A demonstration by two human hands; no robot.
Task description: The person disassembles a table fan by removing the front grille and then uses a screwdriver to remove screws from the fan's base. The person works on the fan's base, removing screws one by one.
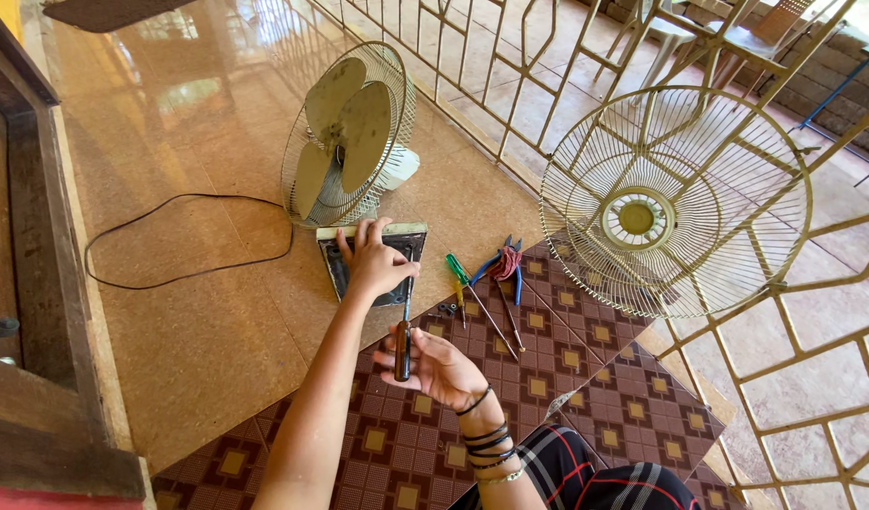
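Your left hand point(376, 263) lies flat and open on the fan base point(373, 260). Your right hand point(441, 366) is closed around a brown-handled screwdriver point(403, 348), tip touching the base.

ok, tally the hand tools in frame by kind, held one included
Screwdrivers: 3, dark-handled one in the right hand, green-handled and yellow-handled on the mat
Pliers: 1, blue-handled
Total: 4

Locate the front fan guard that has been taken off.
In the head view, the detached fan guard leans against the railing at right, beyond the pliers.
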